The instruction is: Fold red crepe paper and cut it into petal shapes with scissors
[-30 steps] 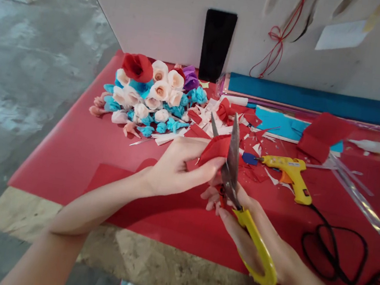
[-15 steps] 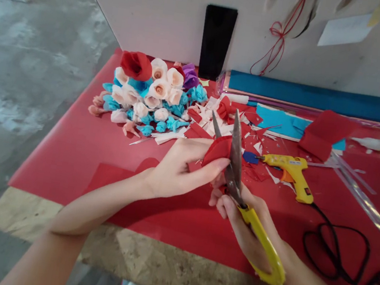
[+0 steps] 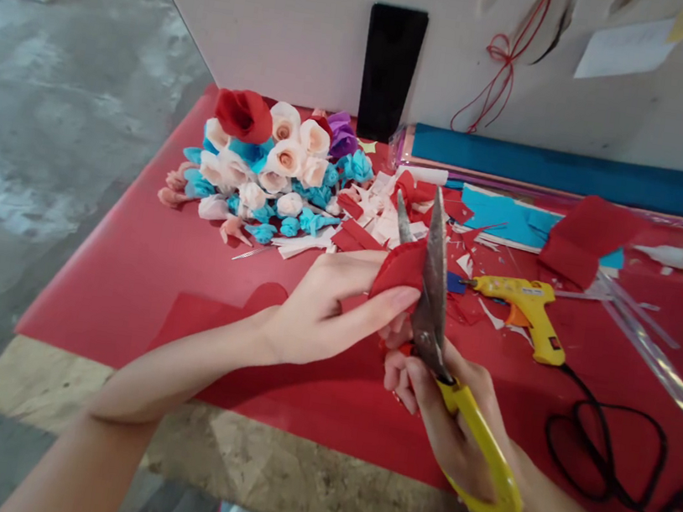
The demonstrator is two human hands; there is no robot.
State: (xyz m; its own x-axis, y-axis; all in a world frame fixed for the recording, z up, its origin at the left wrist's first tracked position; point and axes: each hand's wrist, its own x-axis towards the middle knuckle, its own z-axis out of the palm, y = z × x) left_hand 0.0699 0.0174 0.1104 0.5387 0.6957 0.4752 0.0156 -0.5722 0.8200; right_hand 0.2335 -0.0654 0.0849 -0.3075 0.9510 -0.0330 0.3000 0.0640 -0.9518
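Observation:
Between the thumb and fingers of my left hand [image 3: 334, 306] is a piece of red crepe paper [image 3: 401, 271] with a rounded upper edge. My right hand [image 3: 452, 416] grips yellow-handled scissors [image 3: 435, 290], whose blades point up and away. Those blades are parted, and the near one lies along the right side of the red paper. Part of the far blade is hidden behind the paper. A flat red sheet [image 3: 204, 326] lies on the table below my left wrist.
Paper flowers [image 3: 285, 159] in white, blue and red are bunched at the back left. Paper scraps [image 3: 380, 206] lie beyond my hands. To the right are a yellow glue gun [image 3: 519, 298] and its black cord [image 3: 606, 403]. A dark phone [image 3: 391, 72] leans against the wall.
Both hands, the scissors and the red paper have shifted slightly right. The near blade now stands more upright beside the paper. Things on the table stay where they were.

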